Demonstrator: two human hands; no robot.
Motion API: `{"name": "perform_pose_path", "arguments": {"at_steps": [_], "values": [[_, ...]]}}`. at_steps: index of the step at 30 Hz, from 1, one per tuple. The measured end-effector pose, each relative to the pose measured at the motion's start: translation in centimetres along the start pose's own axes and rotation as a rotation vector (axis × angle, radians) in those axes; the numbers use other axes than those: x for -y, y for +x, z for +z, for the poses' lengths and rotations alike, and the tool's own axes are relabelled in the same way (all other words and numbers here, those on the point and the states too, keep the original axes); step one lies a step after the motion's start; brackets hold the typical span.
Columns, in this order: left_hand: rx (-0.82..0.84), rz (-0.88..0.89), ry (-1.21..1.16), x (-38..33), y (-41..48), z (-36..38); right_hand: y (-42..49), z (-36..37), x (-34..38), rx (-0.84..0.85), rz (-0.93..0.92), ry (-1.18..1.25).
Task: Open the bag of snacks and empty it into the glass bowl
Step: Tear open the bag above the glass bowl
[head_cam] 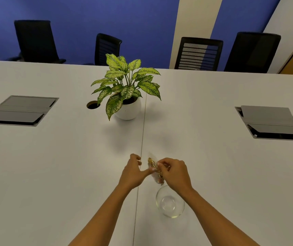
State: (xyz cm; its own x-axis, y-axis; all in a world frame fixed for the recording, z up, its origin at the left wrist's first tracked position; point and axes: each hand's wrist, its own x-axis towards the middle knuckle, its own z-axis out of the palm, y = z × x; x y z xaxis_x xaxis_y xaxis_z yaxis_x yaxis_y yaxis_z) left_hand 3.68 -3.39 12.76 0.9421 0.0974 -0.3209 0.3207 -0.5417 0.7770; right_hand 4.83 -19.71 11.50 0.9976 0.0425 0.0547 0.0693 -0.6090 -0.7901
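A white tabletop is carrying the scene, with a potted plant standing well beyond the work area and taking no part in it. Nearer the person, the glass bowl is sitting on the tabletop, partly under the right forearm, and it is showing no contents: nothing has been poured. The two hands are working just beyond the bowl, held above the tabletop. The right hand is pinching the clear bag of snacks near its upper part, fingers curled around it. The left hand is reaching across, its thumb and fingertips closing on the bag's near edge. Golden snack pieces are still showing inside the bag. Whether the seal is already torn is too small to tell; opening appears to be under way, and tipping the bag over the bowl is remaining.
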Motion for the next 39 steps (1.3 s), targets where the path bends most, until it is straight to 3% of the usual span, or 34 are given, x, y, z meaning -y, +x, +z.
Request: {"name": "perform_pose_path", "arguments": {"at_steps": [5, 9, 12, 21, 27, 33, 39], "values": [[0.130, -0.081, -0.357, -2.9, -0.8, 0.5, -1.4, -0.4, 1.4, -0.092, -0.292, -0.135], [-0.028, -0.124, -0.493, -3.2, -0.7, 0.9, -2.7, -0.5, 2.2, -0.110, -0.527, -0.311], [-0.022, -0.137, -0.521, -3.0, -1.0, 0.8, -3.7, -0.3, 1.9, -0.092, -0.577, -0.338], [-0.050, -0.176, -0.620, -2.8, -1.8, 0.5, -4.6, -0.5, 2.8, -0.051, -0.082, 0.359], [-0.186, -0.038, -0.397, -2.7, -2.4, 1.8, -3.3, -1.0, 3.2, -0.050, 0.294, 0.619], [-0.256, 0.090, -0.235, -3.3, -3.2, 3.0, -2.7, -1.1, 2.5, -0.082, 0.377, 0.590], [-0.237, 0.129, -0.106, -3.2, -3.0, 3.0, -2.5, -1.1, 2.4, -0.064, 0.327, 0.515]]}}
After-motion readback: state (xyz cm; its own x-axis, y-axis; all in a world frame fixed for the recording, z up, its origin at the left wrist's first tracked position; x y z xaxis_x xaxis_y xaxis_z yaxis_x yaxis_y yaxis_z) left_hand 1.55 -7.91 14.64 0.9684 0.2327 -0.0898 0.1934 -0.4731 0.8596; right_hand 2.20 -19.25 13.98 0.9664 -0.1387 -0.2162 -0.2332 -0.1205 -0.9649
